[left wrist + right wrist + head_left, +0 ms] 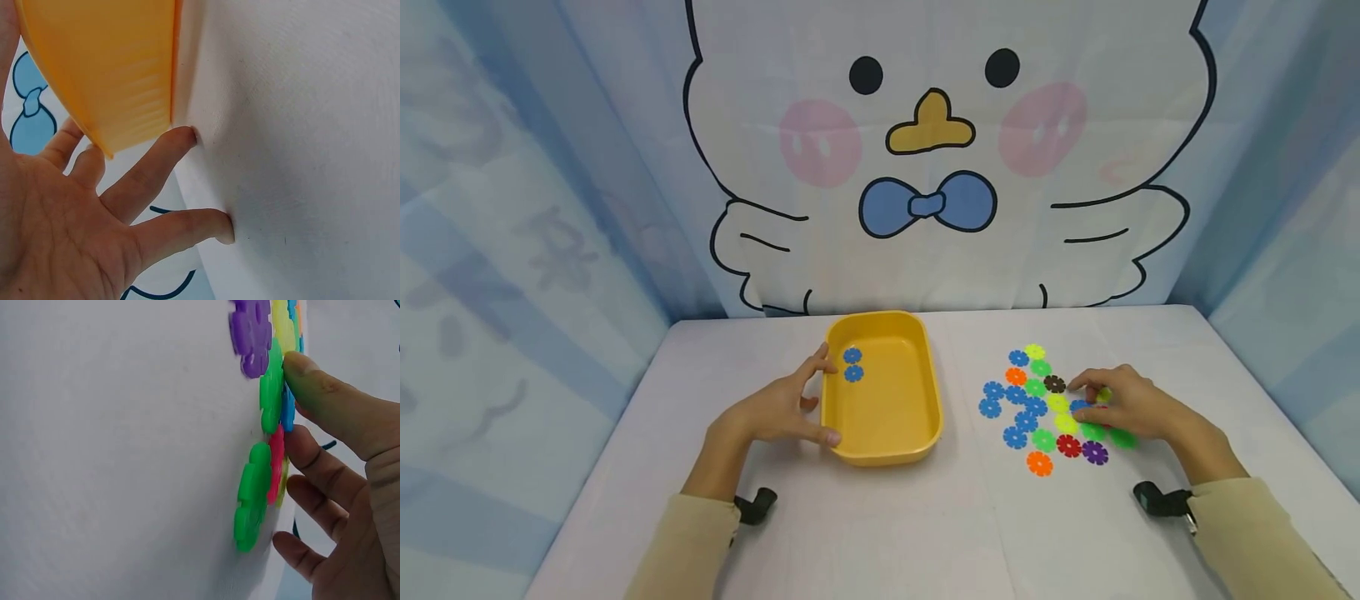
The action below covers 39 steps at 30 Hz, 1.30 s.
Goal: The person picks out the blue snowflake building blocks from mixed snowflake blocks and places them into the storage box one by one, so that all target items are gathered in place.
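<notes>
My left hand [778,408] is spread along the left side of a yellow tray [933,392], thumb at the near corner of the rim and fingers farther back. In the left wrist view two fingertips reach down to the table beside the tray wall. Inside the tray lie two blue snowflake discs [853,373]. Over on the right, my right hand [1131,402] is low over a spread of coloured snowflake discs. Its thumb and index finger pinch a blue snowflake disc [288,409] at its edges. Close under that hand are green [253,497] and red [275,464] discs.
Left of the right hand lie more blue discs [1016,437], with orange [1040,463], yellow [1066,422], purple [1095,452] and dark brown [1055,384] ones among them. A white cloth covers the table [925,533]. Behind it hangs a printed curtain [925,275].
</notes>
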Tool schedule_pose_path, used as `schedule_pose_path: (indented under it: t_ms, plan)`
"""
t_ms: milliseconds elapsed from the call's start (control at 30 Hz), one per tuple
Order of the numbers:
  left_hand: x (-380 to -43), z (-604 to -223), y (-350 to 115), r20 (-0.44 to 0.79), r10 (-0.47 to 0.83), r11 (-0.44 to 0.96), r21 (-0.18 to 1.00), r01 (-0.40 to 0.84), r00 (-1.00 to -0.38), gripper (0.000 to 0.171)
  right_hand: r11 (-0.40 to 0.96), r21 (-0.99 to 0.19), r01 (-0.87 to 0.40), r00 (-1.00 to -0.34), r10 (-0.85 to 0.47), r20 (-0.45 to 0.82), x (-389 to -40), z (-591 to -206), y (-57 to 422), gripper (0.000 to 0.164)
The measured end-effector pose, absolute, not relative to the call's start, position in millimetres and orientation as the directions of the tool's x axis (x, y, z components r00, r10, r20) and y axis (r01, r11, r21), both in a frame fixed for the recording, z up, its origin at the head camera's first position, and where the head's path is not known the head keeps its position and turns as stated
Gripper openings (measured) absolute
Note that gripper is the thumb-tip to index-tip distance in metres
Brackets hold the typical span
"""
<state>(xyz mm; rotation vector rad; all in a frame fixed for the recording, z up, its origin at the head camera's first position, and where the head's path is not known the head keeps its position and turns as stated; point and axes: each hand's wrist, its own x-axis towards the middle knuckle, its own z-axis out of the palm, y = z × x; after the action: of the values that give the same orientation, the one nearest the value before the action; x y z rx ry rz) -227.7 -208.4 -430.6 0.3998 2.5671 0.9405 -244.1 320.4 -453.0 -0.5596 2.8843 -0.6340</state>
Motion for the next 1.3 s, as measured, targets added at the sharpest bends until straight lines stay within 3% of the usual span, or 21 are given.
schedule_pose_path:
  t_ms: [600,900,1300]
  plan:
    - [-226,-433,-209,-0.246,0.391,0.723,0.678,0.131,-0.887,0.106,0.825,-0.452,-0.340,-0.916,-0.400,-0.040,-239,-448,321,0.035]
    - [-227,-434,-210,-0.244,0.389,0.726,0.674,0.133,-0.888,0.107,0.839,-0.418,-0.350,-0.914,-0.404,-0.046,-236,-448,322,0.047]
    - [-226,-430,-210,-0.246,0.388,0.728,0.673,0.131,-0.888,0.107,0.834,-0.416,-0.362,-0.907,-0.417,-0.047,-234,-447,323,0.040]
